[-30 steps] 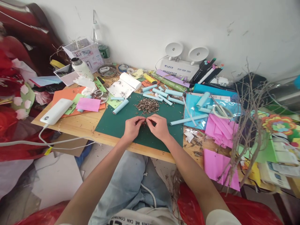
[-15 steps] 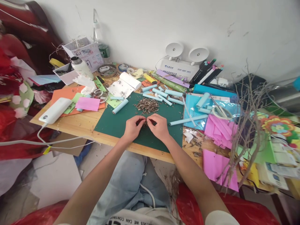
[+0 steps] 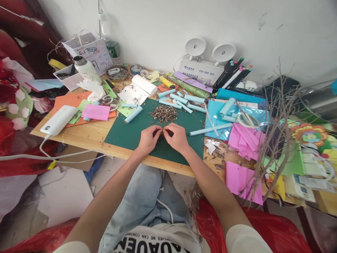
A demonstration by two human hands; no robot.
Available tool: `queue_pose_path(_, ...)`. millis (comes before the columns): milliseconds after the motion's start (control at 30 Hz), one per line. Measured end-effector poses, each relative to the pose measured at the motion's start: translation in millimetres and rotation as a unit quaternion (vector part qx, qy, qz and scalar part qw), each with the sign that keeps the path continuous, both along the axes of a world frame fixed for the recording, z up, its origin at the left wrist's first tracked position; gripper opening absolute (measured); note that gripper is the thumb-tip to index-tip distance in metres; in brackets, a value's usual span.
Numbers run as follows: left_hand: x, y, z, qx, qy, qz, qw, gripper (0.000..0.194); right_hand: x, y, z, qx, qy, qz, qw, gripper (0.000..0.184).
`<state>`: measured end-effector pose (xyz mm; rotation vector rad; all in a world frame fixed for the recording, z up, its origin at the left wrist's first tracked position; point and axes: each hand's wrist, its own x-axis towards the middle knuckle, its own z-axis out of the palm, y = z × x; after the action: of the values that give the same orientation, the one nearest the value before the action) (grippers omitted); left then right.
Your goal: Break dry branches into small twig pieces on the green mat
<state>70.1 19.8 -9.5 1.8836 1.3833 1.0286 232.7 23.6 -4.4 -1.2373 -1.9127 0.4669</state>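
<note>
Wooden desk, strewn with brown bits. Green mat flat at centre front, bearing a heap of brown shreds. White power bank at left; blue packet and white scrap at right.

We have bright, soft light spread evenly over the table; its source lies out of our view. Shadows are faint, and the pale wall dulls to grey toward the right. We catch glare on the blue plastic packet and glints on the red plastic. Wide-angle stretch pulls at the edges — there we find fine detail smeared and soft.
</note>
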Motion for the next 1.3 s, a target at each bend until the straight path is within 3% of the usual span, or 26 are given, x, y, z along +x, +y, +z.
queue_pose_path(167,1,0,-3.2,0.027,0.036,-0.004,0.999,0.014,-1,-1,4.2,0.009,0.015,-0.008,1.0,0.015)
queue_pose_path(500,-2,0,-1.7,-0.033,-0.077,0.04,0.996,0.018,-1,-1,10.9,-0.056,0.117,-0.011,0.992,0.018)
queue_pose_path(667,-1,-1,-1.4,-0.007,-0.046,0.04,0.998,0.016,-3,-1,7.9,-0.05,0.101,-0.001,0.994,0.017)
queue_pose_path(900,0,-6,-4.1,0.094,0.048,0.019,0.994,0.016,-3,-1,4.3,-0.008,0.042,0.003,0.999,0.015)
queue_pose_path(1300,-4,-5,0.1,0.066,0.05,0.049,0.995,0.015,3,3,-1.1,-0.014,-0.005,-0.026,1.0,0.01)
